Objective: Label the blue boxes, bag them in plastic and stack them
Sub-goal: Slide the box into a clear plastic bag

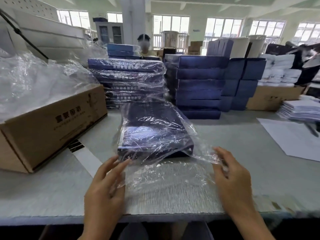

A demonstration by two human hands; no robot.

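A dark blue box [152, 134] lies flat in the middle of the table inside a clear plastic bag [166, 177], whose loose open end spreads toward me. My left hand [107, 186] has its fingers spread, with the fingertips touching the bag at the box's near left corner. My right hand [232, 179] pinches the bag's edge at the right. Behind the box stands a stack of bagged blue boxes [128, 80]. To its right rise stacks of unbagged blue boxes [199, 84].
A brown cardboard carton [52, 125] full of crumpled clear bags sits at the left. White sheets [294, 137] and a stack of flat packs [301, 110] lie at the right. A person sits behind the stacks. The table's front edge [155, 216] is near me.
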